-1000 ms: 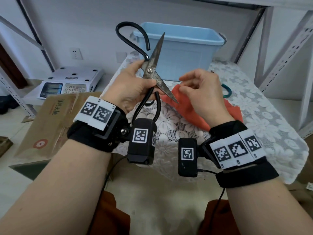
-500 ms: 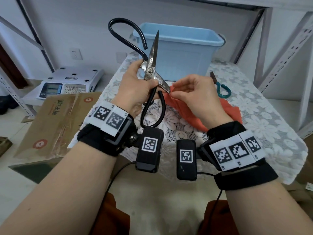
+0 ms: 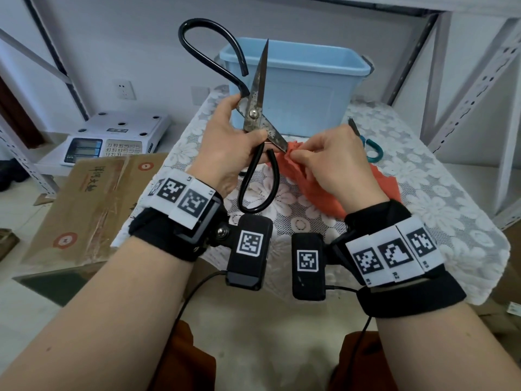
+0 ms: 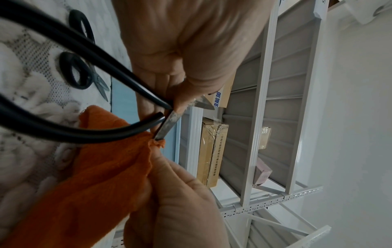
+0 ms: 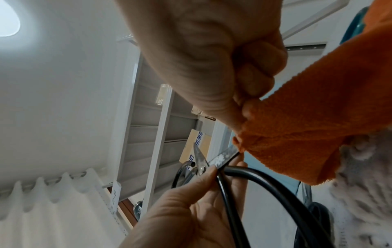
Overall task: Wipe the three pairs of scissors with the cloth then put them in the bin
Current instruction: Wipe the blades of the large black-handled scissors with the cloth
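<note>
The left hand grips the large black-handled steel scissors, blades spread, near the far light-blue plastic bin; right hand fingers pinch the orange cloth around the lower blade tip

Bare forearms, black straps round both wrists, each topped with white plates printed with square black-and-white codes. Black camera boxes bolted inside each wrist, coded too, trailing thin black cables. Orange-brown trousers below.
</note>
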